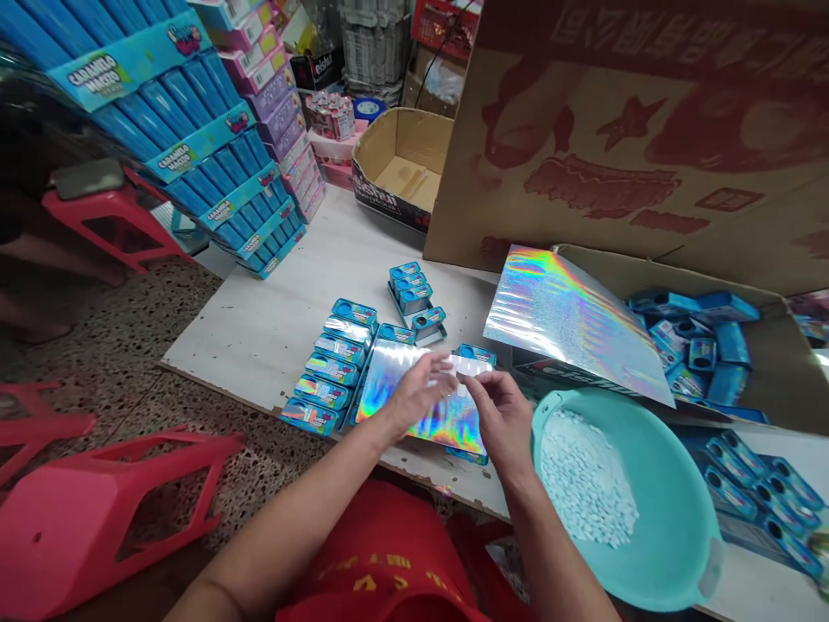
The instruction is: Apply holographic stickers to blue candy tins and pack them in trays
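A shiny rainbow holographic sheet [395, 380] lies in front of me over some small blue tins. My left hand [424, 393] hovers above it, fingers loosely apart and slightly blurred. Thumb and index finger of my right hand [498, 415] pinch together over the sheet's right part; whatever is between them is too small to make out. Whitish patches show on the sheet near both fingertips. A row of blue tins [333, 371] stands to the left, and a small tray with several blue tins [411, 285] sits behind.
A teal basin [673, 501] of small pale pieces stands at right. Behind it, another holographic sheet [570, 320] leans by a carton of blue tins [705, 345]. Stacked blue display boxes [194, 138] rise at left, beside red stools [97, 510]. A large cardboard panel [602, 130] blocks the back.
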Tool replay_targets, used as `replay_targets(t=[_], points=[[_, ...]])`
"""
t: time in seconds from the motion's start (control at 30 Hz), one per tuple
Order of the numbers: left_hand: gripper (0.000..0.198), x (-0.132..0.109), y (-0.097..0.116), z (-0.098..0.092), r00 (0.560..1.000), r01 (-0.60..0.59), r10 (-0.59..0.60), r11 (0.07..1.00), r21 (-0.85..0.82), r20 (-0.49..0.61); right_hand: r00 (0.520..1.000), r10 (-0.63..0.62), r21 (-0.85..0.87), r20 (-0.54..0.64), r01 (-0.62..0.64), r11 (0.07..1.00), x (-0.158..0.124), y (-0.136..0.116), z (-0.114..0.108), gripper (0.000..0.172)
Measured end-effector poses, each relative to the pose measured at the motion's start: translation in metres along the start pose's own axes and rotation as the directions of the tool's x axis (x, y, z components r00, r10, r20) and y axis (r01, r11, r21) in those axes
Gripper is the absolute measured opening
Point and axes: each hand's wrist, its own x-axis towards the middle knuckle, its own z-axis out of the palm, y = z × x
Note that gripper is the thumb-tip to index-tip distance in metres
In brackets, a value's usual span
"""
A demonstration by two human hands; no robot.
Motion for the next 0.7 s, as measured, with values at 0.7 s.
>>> replay_targets(t=[0.7], points=[[0.02, -0.039, 0.047, -0.087, 0.965, 0.026, -0.061, 0.99, -0.137, -0.256, 0.978, 0.053, 0.159, 0.202, -0.086, 0.984, -0.007, -0.066, 0.072, 0.024]])
